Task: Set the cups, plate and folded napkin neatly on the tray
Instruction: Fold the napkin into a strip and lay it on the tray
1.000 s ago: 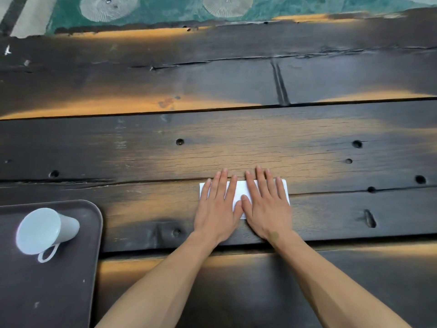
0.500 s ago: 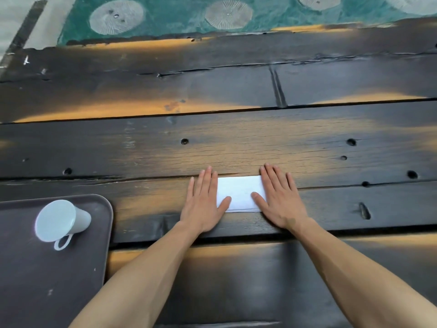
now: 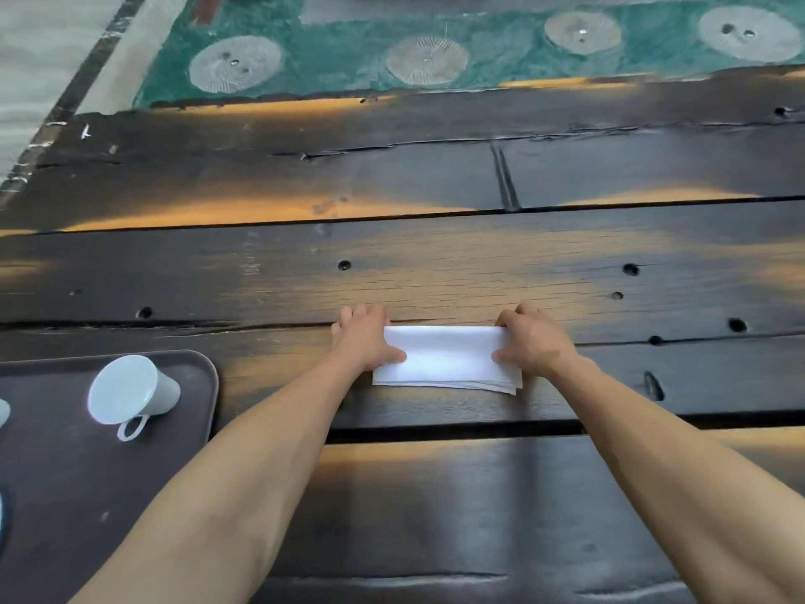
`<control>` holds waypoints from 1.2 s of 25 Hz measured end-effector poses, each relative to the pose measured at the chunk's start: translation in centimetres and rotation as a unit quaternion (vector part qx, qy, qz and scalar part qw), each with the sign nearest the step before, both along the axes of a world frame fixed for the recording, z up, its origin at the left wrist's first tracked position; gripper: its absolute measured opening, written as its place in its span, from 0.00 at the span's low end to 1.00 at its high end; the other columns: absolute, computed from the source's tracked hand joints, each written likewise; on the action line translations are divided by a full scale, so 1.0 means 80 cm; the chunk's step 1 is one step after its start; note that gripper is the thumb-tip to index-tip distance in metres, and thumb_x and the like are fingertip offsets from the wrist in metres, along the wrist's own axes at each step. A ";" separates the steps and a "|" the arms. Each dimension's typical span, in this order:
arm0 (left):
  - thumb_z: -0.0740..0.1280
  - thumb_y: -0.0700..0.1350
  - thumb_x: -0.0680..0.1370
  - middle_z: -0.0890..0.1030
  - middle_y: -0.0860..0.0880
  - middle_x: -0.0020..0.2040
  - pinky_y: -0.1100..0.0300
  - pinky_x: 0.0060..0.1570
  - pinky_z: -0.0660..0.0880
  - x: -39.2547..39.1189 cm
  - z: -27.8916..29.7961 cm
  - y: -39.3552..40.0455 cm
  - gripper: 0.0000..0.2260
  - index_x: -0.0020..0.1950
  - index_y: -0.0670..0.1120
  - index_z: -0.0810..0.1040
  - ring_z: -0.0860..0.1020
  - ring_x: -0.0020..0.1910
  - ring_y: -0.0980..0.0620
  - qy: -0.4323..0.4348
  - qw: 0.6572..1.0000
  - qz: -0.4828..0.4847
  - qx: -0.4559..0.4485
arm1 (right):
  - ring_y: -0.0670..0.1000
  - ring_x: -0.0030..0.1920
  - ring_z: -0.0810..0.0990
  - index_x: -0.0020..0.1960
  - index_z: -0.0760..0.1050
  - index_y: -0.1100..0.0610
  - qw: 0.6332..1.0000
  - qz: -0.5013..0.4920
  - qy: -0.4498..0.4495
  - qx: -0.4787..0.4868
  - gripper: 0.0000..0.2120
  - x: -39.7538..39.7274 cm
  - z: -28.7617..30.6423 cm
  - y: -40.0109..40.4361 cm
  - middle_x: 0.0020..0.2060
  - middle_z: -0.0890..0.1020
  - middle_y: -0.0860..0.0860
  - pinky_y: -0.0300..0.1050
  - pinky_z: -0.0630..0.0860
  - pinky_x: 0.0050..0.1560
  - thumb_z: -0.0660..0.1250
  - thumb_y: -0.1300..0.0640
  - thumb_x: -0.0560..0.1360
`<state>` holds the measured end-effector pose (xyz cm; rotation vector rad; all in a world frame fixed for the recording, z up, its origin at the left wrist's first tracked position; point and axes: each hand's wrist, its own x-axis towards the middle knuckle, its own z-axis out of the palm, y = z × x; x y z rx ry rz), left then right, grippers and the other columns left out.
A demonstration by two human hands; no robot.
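Both hands grip the ends of a folded napkin on a dark wooden table.

The table [image 3: 435,276] fills the view; a dark tray [image 3: 191,377] sits at its left edge, a white cup [image 3: 130,394] on it, apparently tipped on its side. The napkin [image 3: 444,357] lies well apart from the tray, left hand [image 3: 363,337] and right hand [image 3: 533,340] each curled round one end, thumbs on top.

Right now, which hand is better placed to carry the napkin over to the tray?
Left, probably. Both hands grip the napkin, but the left hand holds the end nearer the tray, which lies to the left; the right hand would have to cross over.
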<state>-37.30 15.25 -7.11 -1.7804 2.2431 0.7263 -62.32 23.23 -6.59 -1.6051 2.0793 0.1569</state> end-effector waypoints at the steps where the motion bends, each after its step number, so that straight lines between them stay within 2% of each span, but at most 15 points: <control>1: 0.73 0.54 0.70 0.75 0.49 0.56 0.52 0.50 0.64 0.000 0.001 0.002 0.18 0.53 0.52 0.70 0.67 0.57 0.46 0.006 1.000 0.017 0.005 | 0.58 0.57 0.74 0.60 0.73 0.54 0.999 -0.030 -0.024 0.005 0.19 -0.001 0.001 0.002 0.56 0.77 0.55 0.49 0.73 0.54 0.71 0.52 0.71; 3: 0.71 0.49 0.73 0.78 0.48 0.53 0.52 0.50 0.66 0.005 0.002 0.006 0.13 0.53 0.51 0.71 0.70 0.56 0.46 0.030 0.998 0.055 0.019 | 0.57 0.51 0.77 0.55 0.74 0.55 0.993 -0.091 -0.080 0.000 0.15 -0.004 0.001 0.011 0.50 0.80 0.54 0.46 0.72 0.46 0.71 0.56 0.70; 5: 0.70 0.43 0.75 0.78 0.47 0.52 0.52 0.54 0.72 0.013 0.005 0.015 0.11 0.55 0.49 0.73 0.74 0.54 0.46 0.102 0.987 0.118 0.046 | 0.55 0.46 0.77 0.51 0.75 0.55 0.977 -0.160 -0.143 -0.017 0.12 -0.005 0.001 0.023 0.44 0.79 0.52 0.44 0.70 0.42 0.73 0.58 0.70; 8: 0.69 0.37 0.76 0.78 0.46 0.48 0.56 0.47 0.75 0.021 0.015 0.041 0.08 0.53 0.44 0.74 0.76 0.49 0.47 0.267 0.926 0.252 0.083 | 0.53 0.40 0.77 0.40 0.75 0.55 0.919 -0.276 -0.276 -0.054 0.09 0.002 0.005 0.047 0.36 0.79 0.50 0.44 0.71 0.35 0.75 0.60 0.69; 10: 0.67 0.36 0.78 0.78 0.43 0.49 0.53 0.48 0.76 0.023 0.024 0.060 0.06 0.53 0.43 0.74 0.77 0.48 0.46 0.330 0.889 0.302 0.096 | 0.54 0.39 0.78 0.41 0.77 0.58 0.879 -0.319 -0.346 -0.076 0.07 0.008 0.013 0.063 0.36 0.81 0.51 0.46 0.76 0.41 0.75 0.63 0.69; 12: 0.67 0.36 0.78 0.79 0.42 0.51 0.46 0.55 0.78 0.029 0.037 0.077 0.06 0.54 0.44 0.75 0.78 0.50 0.44 0.347 0.875 0.329 0.080 | 0.55 0.43 0.80 0.46 0.79 0.60 0.873 -0.311 -0.363 -0.094 0.07 0.013 0.027 0.074 0.40 0.83 0.55 0.51 0.78 0.48 0.74 0.64 0.70; 14: 0.68 0.37 0.78 0.80 0.45 0.50 0.45 0.57 0.78 0.038 0.051 0.090 0.06 0.53 0.46 0.76 0.79 0.52 0.45 0.349 0.870 0.342 0.060 | 0.57 0.47 0.82 0.50 0.79 0.61 0.869 -0.305 -0.376 -0.104 0.08 0.020 0.041 0.080 0.45 0.84 0.58 0.56 0.80 0.53 0.72 0.65 0.71; 16: 0.68 0.38 0.78 0.80 0.48 0.50 0.47 0.57 0.78 0.053 0.062 0.102 0.08 0.56 0.48 0.77 0.79 0.53 0.46 0.359 0.862 0.353 0.055 | 0.59 0.50 0.82 0.52 0.79 0.60 0.862 -0.293 -0.401 -0.105 0.10 0.029 0.059 0.085 0.46 0.83 0.57 0.61 0.80 0.54 0.69 0.68 0.72; 19: 0.67 0.38 0.79 0.79 0.48 0.55 0.48 0.57 0.79 0.085 0.077 0.114 0.15 0.65 0.45 0.75 0.78 0.55 0.49 0.352 0.861 0.364 0.056 | 0.59 0.50 0.83 0.53 0.79 0.58 0.857 -0.274 -0.424 -0.108 0.13 0.054 0.082 0.089 0.46 0.84 0.55 0.62 0.81 0.52 0.67 0.70 0.72; 21: 0.66 0.38 0.79 0.79 0.52 0.53 0.55 0.50 0.79 0.110 0.083 0.117 0.15 0.65 0.46 0.75 0.77 0.52 0.53 0.355 0.860 0.364 0.038 | 0.59 0.50 0.83 0.55 0.79 0.59 0.856 -0.263 -0.428 -0.118 0.14 0.077 0.094 0.092 0.47 0.84 0.56 0.61 0.81 0.51 0.67 0.70 0.72; 23: 0.66 0.38 0.79 0.77 0.57 0.49 0.65 0.43 0.73 0.137 0.093 0.121 0.14 0.65 0.47 0.75 0.75 0.48 0.60 0.359 0.861 0.360 0.017 | 0.58 0.49 0.83 0.58 0.78 0.60 0.849 -0.264 -0.439 -0.133 0.16 0.103 0.104 0.092 0.45 0.83 0.55 0.61 0.82 0.50 0.68 0.70 0.72; 24: 0.66 0.37 0.79 0.77 0.57 0.48 0.66 0.42 0.71 0.153 0.098 0.122 0.15 0.65 0.46 0.75 0.75 0.47 0.61 0.366 0.859 0.359 0.010 | 0.58 0.48 0.83 0.59 0.77 0.59 0.843 -0.268 -0.446 -0.140 0.17 0.118 0.108 0.092 0.44 0.82 0.54 0.60 0.82 0.48 0.68 0.70 0.71; 27: 0.67 0.36 0.77 0.79 0.51 0.49 0.59 0.50 0.75 0.200 0.109 0.129 0.15 0.64 0.44 0.77 0.77 0.48 0.53 0.386 0.850 0.358 -0.005 | 0.55 0.46 0.82 0.57 0.76 0.53 0.833 -0.281 -0.454 -0.146 0.18 0.163 0.117 0.096 0.43 0.80 0.54 0.58 0.83 0.46 0.70 0.69 0.71; 30: 0.67 0.37 0.77 0.80 0.48 0.48 0.51 0.55 0.76 0.257 0.120 0.141 0.12 0.60 0.45 0.78 0.78 0.49 0.50 0.416 0.833 0.366 -0.005 | 0.55 0.45 0.83 0.53 0.76 0.53 0.817 -0.303 -0.467 -0.150 0.16 0.219 0.122 0.105 0.45 0.81 0.55 0.57 0.83 0.46 0.70 0.69 0.70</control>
